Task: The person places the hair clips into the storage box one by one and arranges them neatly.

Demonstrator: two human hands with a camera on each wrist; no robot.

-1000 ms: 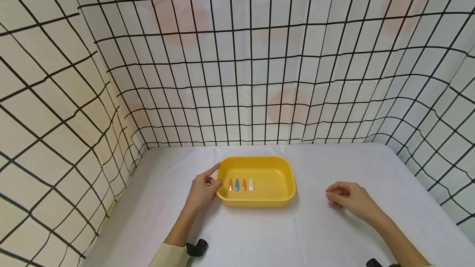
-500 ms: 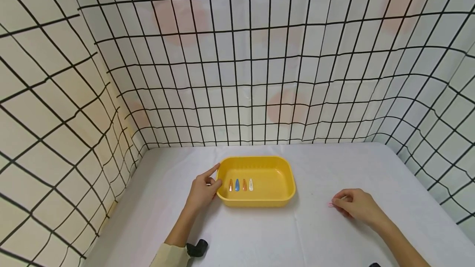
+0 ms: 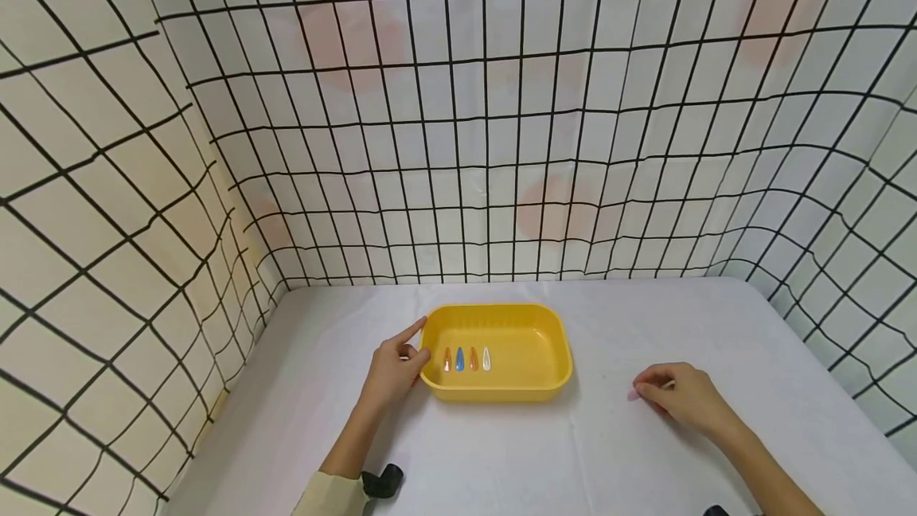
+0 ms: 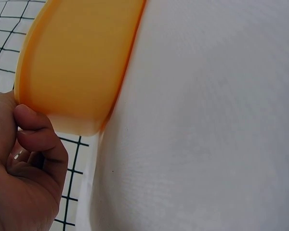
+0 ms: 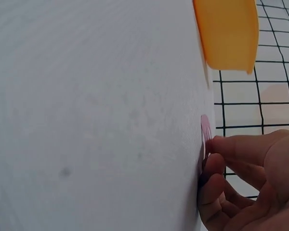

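Observation:
At the left end of the yellow tray [image 3: 494,393], my left hand [image 3: 390,369] holds the rim, thumb at the near side and index finger stretched toward the far corner. Inside the tray lie several snap hair clips in a row, among them a blue hair clip [image 3: 460,359] and a white hair clip [image 3: 486,359]. Right of the tray, my right hand [image 3: 680,396] pinches a pink hair clip [image 5: 205,126] between thumb and fingers, low over the white tablecloth. The clip's rounded end sticks out toward the tray; the rest is hidden by the fingertips.
A white cloth [image 3: 501,460] covers the table. Black grid netting [image 3: 487,181] over a pale backdrop rises behind the table and along both sides. A black wrist camera mount [image 3: 383,482] sits by the left sleeve [image 3: 331,495].
My right hand has come down toward me and taken hold of the pink hair clip, which now points toward the tray. My left hand and the tray stay in place.

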